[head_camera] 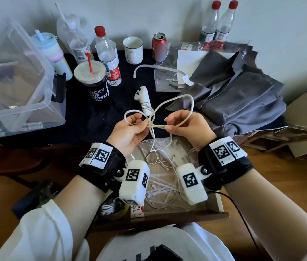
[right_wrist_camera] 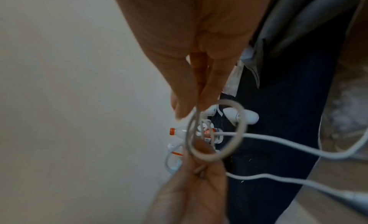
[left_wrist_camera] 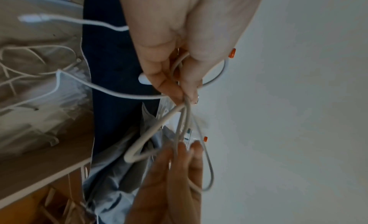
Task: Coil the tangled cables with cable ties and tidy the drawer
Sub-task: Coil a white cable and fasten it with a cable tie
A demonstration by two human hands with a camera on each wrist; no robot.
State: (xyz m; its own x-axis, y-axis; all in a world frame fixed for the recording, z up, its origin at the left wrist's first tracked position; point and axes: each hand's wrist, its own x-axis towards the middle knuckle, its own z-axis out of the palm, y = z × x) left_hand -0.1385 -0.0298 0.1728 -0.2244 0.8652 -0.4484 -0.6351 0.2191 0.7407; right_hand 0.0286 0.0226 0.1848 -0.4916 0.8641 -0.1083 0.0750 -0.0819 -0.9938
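Drawer (head_camera: pixel 219 202) below your wrists holds loose cables (head_camera: pixel 160 159) and unused cable ties (head_camera: pixel 160 189), so most remains. Your left hand (head_camera: pixel 128 132) and right hand (head_camera: pixel 188 127) each pinch one white cable (head_camera: pixel 167 102) above it (looped, untied).
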